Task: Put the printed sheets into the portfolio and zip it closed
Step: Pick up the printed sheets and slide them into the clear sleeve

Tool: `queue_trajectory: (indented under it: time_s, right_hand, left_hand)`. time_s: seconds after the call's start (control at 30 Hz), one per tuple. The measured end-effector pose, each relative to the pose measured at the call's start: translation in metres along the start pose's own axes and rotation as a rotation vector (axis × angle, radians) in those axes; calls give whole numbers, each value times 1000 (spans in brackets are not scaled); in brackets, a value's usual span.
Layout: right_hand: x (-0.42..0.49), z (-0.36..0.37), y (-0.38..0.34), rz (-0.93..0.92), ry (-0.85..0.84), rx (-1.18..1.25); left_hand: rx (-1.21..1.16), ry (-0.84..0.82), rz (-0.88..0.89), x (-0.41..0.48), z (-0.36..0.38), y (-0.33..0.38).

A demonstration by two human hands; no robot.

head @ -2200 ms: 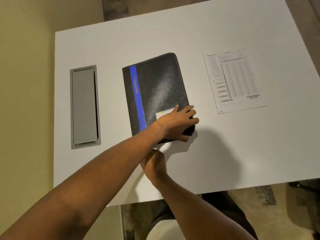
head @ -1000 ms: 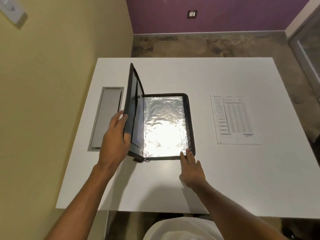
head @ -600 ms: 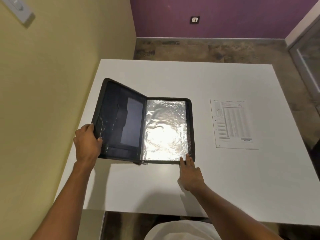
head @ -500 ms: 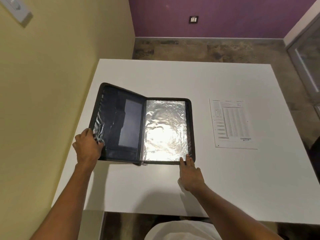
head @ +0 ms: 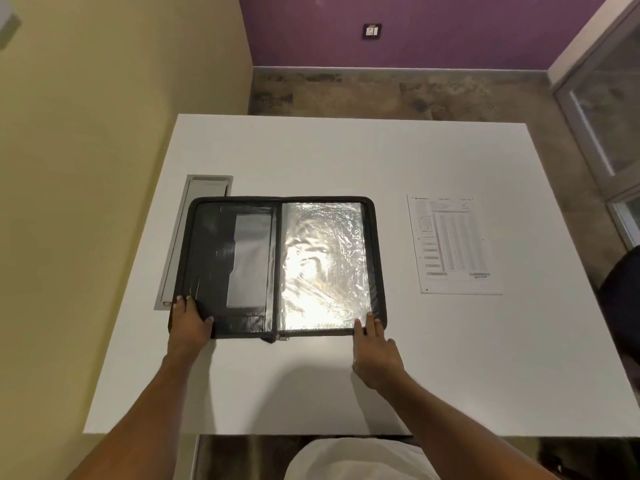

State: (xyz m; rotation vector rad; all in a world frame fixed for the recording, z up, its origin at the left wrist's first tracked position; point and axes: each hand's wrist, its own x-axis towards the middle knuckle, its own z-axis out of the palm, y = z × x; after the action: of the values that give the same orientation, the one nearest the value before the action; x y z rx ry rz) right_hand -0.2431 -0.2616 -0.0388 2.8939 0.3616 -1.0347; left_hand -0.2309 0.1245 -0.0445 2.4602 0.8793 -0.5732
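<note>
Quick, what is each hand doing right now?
Left hand: open, pressing the open black zip portfolio's left corner.
Right hand: open, fingertips on its right corner.

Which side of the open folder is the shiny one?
The right half of the portfolio, nearest the printed sheets. It has a crinkly, glaring plastic sleeve; the left half is dark with pockets.

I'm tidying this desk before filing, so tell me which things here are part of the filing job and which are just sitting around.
Part of the job:
- portfolio, lying open flat, both hands at its near edge
- printed sheets, on the table to its right
- zipper pull, at the spine's near end

Just there:
- grey cable hatch set into the table
- wall socket
</note>
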Motion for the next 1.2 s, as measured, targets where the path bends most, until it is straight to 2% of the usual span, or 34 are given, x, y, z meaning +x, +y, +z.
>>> queue_trajectory:
  time_s: [0.17,0.27,0.33,0.37,0.43,0.57,0.77,0.93,1.07,1.2]
  right_hand:
    - [-3,-3,5,-40,46,-71]
    - [-10,-10,3,-34,141,-105]
    - [-18,-24,5,-5,119,-122]
    - [-19,-31,8,-12,127,-108]
    - [-9,-34,14,-65,252,-24]
    - [6,-54,41,-104,294,50]
    - [30,-84,112,1,421,147]
    - [53,-112,184,72,461,180]
    - [68,-124,241,134,472,213]
    - [82,-126,287,174,589,304]
  left_hand:
    - [13,52,-2,-1,2,1]
    - [36,126,-22,-9,2,9]
    - [61,177,-16,-15,2,19]
    - [74,202,-10,-17,3,25]
    - [83,249,-3,-23,6,42]
    - [67,290,47,-36,22,97]
    - [-9,208,200,-52,75,213]
    - [-92,107,327,-70,123,315]
    - [-220,47,365,-82,158,389]
    - [-231,-30,363,-85,191,444]
